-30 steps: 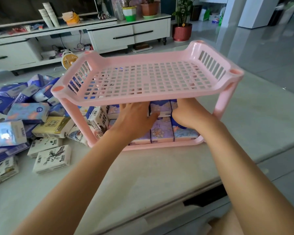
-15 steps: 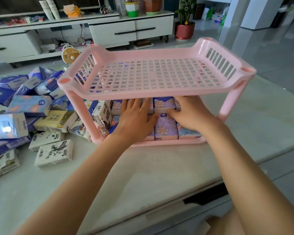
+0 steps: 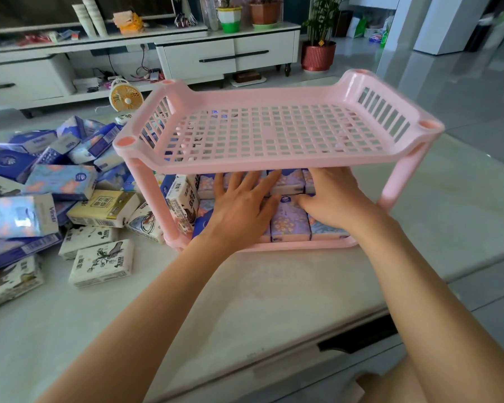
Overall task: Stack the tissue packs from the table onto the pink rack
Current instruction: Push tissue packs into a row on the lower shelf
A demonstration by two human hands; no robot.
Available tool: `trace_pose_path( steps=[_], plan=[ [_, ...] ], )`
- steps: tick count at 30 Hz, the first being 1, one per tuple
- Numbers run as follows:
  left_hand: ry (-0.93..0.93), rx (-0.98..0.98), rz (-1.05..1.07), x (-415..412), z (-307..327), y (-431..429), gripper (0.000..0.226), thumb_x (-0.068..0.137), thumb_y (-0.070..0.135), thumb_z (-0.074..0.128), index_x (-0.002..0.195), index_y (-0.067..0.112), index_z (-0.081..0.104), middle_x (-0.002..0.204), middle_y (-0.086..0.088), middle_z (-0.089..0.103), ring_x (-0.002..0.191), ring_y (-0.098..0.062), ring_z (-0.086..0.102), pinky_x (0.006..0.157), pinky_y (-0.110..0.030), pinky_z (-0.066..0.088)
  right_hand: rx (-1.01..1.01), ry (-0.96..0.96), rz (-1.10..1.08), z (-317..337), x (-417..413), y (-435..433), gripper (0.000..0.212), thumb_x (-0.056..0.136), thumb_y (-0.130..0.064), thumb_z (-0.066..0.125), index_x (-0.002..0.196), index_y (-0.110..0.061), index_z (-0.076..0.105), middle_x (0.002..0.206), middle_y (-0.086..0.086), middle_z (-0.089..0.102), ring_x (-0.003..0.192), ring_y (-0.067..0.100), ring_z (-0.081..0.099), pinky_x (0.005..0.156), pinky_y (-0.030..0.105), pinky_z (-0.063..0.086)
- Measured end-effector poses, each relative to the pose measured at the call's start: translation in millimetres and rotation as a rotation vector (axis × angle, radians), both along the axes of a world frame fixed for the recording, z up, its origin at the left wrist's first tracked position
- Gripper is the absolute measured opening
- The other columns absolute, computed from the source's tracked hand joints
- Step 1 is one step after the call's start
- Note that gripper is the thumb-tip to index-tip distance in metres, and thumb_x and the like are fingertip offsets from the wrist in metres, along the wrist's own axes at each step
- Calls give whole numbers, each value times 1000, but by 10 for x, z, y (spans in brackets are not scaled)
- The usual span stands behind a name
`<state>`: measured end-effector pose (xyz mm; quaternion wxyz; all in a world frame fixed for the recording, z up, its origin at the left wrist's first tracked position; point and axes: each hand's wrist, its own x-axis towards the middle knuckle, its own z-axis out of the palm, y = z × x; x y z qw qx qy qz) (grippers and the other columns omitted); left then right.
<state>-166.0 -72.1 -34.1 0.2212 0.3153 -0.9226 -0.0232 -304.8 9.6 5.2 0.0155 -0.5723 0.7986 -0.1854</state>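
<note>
Both in rack (image 3: 274,167) gap: L hand (image 3: 239,210), R hand (image 3: 335,202).

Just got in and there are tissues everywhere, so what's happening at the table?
A person is loading the pink rack. Both hands are on the tissue packs lined up on its lower shelf: the left hand lies flat, the right hand rests beside it, fingers partly hidden. The top tier holds nothing, and a pile of loose packs lies on the table to its left.

Pink rack (image 3: 274,166) upright — lower shelf (image 3: 303,246) holds purple tissue packs (image 3: 288,223), seemingly flat.
</note>
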Motion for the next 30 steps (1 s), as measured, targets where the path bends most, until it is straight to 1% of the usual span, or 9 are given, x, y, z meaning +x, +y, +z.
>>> trace_pose_path(
  steps=[3, 7, 9, 18, 21, 23, 25, 28, 30],
  plan=[
    [-5, -6, 6, 0, -7, -6, 68, 83, 52, 10, 141, 29, 35, 141, 3, 41, 132, -23, 31, 110, -48, 2, 89, -70, -33, 79, 70, 131, 63, 87, -7, 48, 144, -7, 20, 150, 15, 18, 137, 31, 15, 110, 33, 15],
    [-14, -18, 15, 1, -17, -15, 70, 81, 54, 7, 143, 30, 32, 144, 3, 37, 134, -23, 27, 110, -46, -1, 146, -103, -29, 63, 81, 188, 46, 84, 1, 43, 129, 3, 35, 141, 17, 28, 133, 31, 21, 107, 31, 18],
    [-18, -16, 18, -1, -20, -19, 71, 81, 55, 7, 143, 30, 31, 144, 3, 37, 135, -22, 26, 110, -45, -3, 146, -113, -28, 56, 81, 177, 45, 83, 2, 42, 128, 3, 36, 141, 16, 29, 134, 30, 20, 108, 30, 17],
    [-43, -12, -1, 14, -16, -21, 70, 82, 54, 9, 143, 28, 32, 143, 3, 38, 134, -22, 26, 111, -47, 0, 63, -86, -31, 40, 114, 181, 51, 82, 4, 40, 132, -1, 36, 141, 15, 32, 131, 29, 26, 105, 30, 23],
    [55, -14, -33, 34, 46, 25, 59, 87, 45, 21, 136, 20, 43, 137, 0, 46, 129, -26, 35, 110, -49, 10, -117, -8, -13, 30, 228, 197, 63, 80, 3, 43, 141, -8, 30, 141, 15, 37, 127, 31, 33, 101, 31, 26],
    [159, -32, -71, 74, 121, 85, 50, 89, 33, 29, 130, 15, 50, 130, -2, 53, 123, -26, 42, 106, -45, 23, -282, 12, 26, 17, 322, 194, 55, 78, 4, 45, 132, -6, 45, 129, 18, 50, 118, 34, 44, 96, 31, 31],
    [259, -30, -126, 170, 168, 187, 40, 89, 23, 37, 121, 9, 56, 123, -7, 58, 117, -24, 44, 101, -40, 31, -381, -67, 91, 43, 422, 205, 34, 77, -1, 45, 106, -6, 62, 104, 14, 64, 97, 31, 57, 84, 33, 39],
    [288, -39, -200, 487, 147, 428, 34, 87, 16, 43, 111, 0, 62, 119, -14, 60, 119, -25, 46, 99, -37, 36, -341, -237, 246, 88, 574, 279, 17, 81, -5, 50, 80, -13, 64, 71, -7, 60, 67, 14, 55, 67, 29, 44],
    [232, -47, -241, 829, 122, 576, 32, 87, 13, 45, 110, -1, 63, 117, -13, 61, 117, -27, 51, 96, -38, 41, -263, -309, 329, 107, 693, 333, 19, 80, -1, 55, 77, -17, 66, 66, -12, 59, 61, 6, 54, 63, 24, 45]
  ],
)
